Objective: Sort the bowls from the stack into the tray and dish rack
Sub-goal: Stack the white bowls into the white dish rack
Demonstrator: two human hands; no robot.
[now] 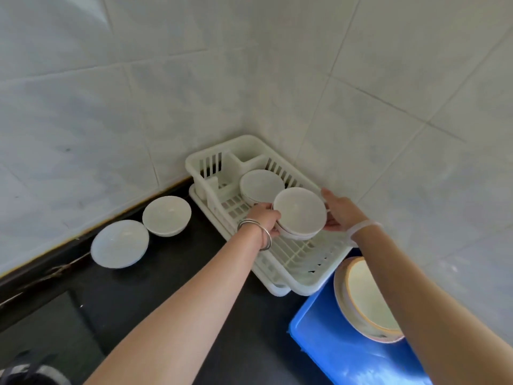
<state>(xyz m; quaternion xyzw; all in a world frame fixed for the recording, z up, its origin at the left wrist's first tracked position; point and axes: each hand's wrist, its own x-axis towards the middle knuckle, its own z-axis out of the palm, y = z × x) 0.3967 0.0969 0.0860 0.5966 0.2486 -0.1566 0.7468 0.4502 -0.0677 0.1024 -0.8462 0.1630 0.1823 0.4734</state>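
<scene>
Wall point(249, 65) of pale tile, two faces meeting in a corner. Dark surface point(172, 273) below it; the lower left corner is too blurred to read. Blue tray point(333, 343) is cut off by the bottom edge and partly hidden under the right forearm. White dish rack point(291, 254) sits tight in the corner, near half of its grid bare. Stack point(366, 295) lies at the tray's far end, count unclear. Held bowls point(299, 209), probably two nested, are over the rack's middle, just in front of the rack bowl point(261, 184). Deep bowl point(166, 215) and shallow bowl point(119, 243) stand just beside each other on the surface, left of the rack. Both arms are stretched forward. Left hand point(263, 218) has fingers curled round the held bowls' left side. Right hand point(340, 211) clamps their right side, thumb up, fingertips hidden. Bangles point(258, 232) on the left wrist.
</scene>
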